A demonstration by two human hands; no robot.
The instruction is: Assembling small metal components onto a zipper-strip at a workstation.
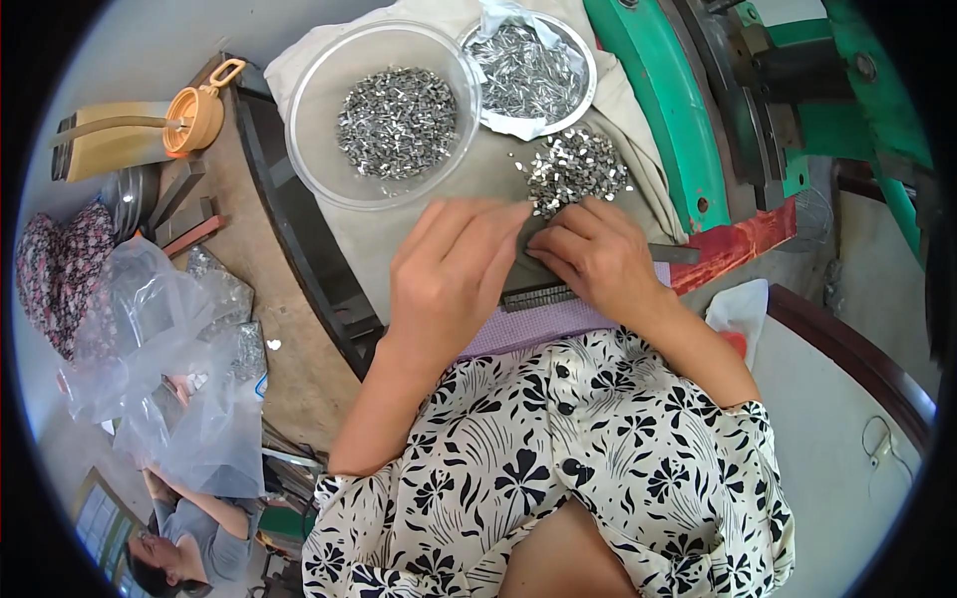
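Note:
My left hand (446, 261) is raised over the cloth with its fingers pinched together, slightly blurred; anything between the fingertips is too small to make out. Close beside it, my right hand (600, 257) has curled fingers with the tips together, and what they hold is hidden. It rests just in front of a loose pile of small shiny metal pieces (578, 169). Below both hands, a dark ridged strip (538, 297) lies along a purple cloth (543, 327), partly covered by my hands.
A clear round tub (302, 149) of small metal parts stands at the far left. Beside it is a lined white bowl (588, 85) of thin metal pins. Green machinery (658, 110) borders the right. Plastic bags (150, 309) and a person (204, 543) are at left.

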